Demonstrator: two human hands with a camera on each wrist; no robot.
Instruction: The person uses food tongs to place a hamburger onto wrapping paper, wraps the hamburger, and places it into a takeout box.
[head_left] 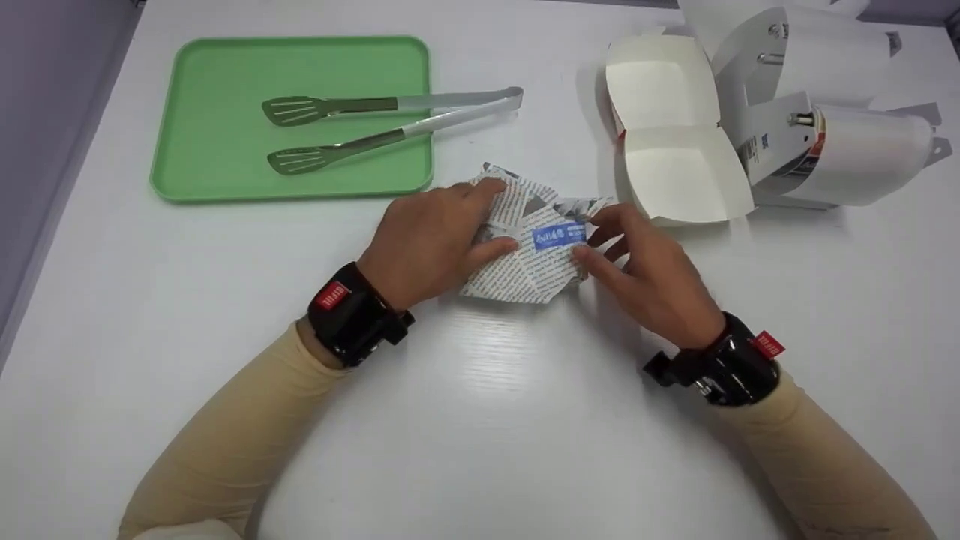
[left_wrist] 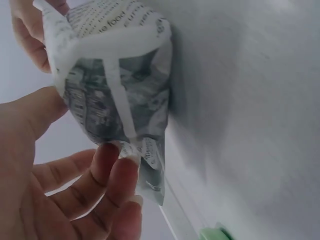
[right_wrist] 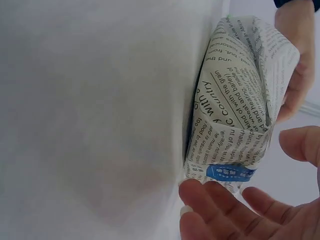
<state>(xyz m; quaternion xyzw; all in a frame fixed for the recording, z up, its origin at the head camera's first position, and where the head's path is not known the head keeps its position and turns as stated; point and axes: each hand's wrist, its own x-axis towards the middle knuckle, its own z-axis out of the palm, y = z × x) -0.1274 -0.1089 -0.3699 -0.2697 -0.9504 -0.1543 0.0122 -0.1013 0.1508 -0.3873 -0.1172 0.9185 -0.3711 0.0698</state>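
Observation:
A parcel wrapped in newsprint-patterned paper lies on the table between both hands, with a blue label on top. Its contents are hidden. The left hand holds its left side, thumb and forefinger lying over the paper; in the left wrist view its curved fingers touch the parcel's grey, white-banded end. At the labelled end is the right hand, fingers loosely bent. From the right wrist view, those fingertips meet the lower end of the wrapped parcel, while the thumb stands apart from it.
Steel tongs with slotted heads lie spread across a green tray at the back left. An unfolded white carton stands at the back right, beside a rack with curved white sheets. White table surrounds the hands.

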